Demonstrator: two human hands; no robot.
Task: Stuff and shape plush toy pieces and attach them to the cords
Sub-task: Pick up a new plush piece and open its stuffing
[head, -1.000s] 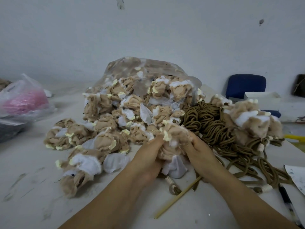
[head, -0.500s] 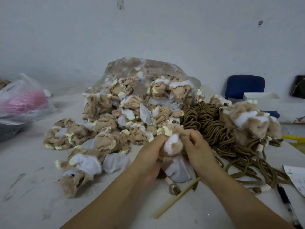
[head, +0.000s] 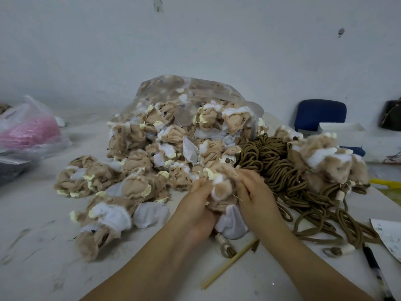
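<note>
The left grip and the right grip hold one tan plush piece between them, fingers curled into it, just above the worktop. Behind it a pile of plush pieces spills from a clear bag, with brown cords just beside the pile. A wooden stick lies between the forearms.

Dim, flat light; soft focus, edges blurred and bowed.

Plush pile left of cords; stick before both.
</note>
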